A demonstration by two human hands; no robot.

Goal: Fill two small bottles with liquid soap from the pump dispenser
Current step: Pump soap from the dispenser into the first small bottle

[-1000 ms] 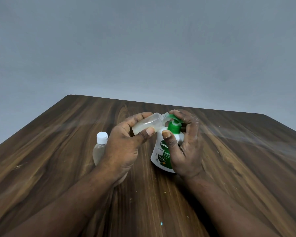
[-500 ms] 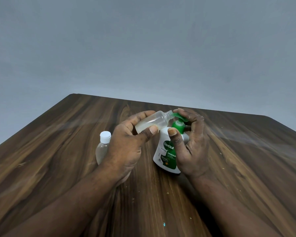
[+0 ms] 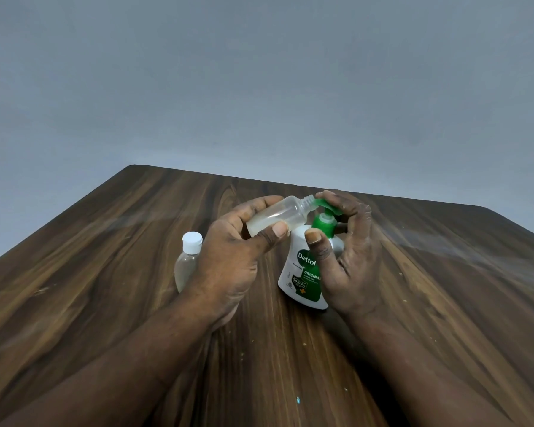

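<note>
Holding the open bottle (image 3: pixel 275 216) in our left hand (image 3: pixel 228 260), we have the fingers (image 3: pixel 259 205) curled over its far side and the thumb pressed on its near side. The bottle lies almost on its side in the air, with the threaded neck pointing right, just at the tip of the green spout of the dispenser (image 3: pixel 302 274). We cannot tell if the tip is inside the neck. A pale liquid sits in the lower part of the bottle, toward its left end.

Our right hand (image 3: pixel 352 260) holds the dispenser from the right. Its fingers (image 3: pixel 356 211) bend over the green pump head (image 3: pixel 323 222), and the thumb lies on the white shoulder just below the green collar. The dispenser stands on the desk (image 3: pixel 105 272), near the middle. Its label reads "Dettol Original".

The second bottle (image 3: pixel 185 266) stands upright on the desk just left of our left hand, partly hidden behind the wrist, with a white cap (image 3: pixel 192 241) on it. We cannot tell how full it is.

The desk is dark wood with strong grain. Small pale crumbs lie on it, and one blue-green speck (image 3: pixel 297 400) is near us, between our forearms. Behind the far edge is a plain grey wall (image 3: pixel 259 72).
</note>
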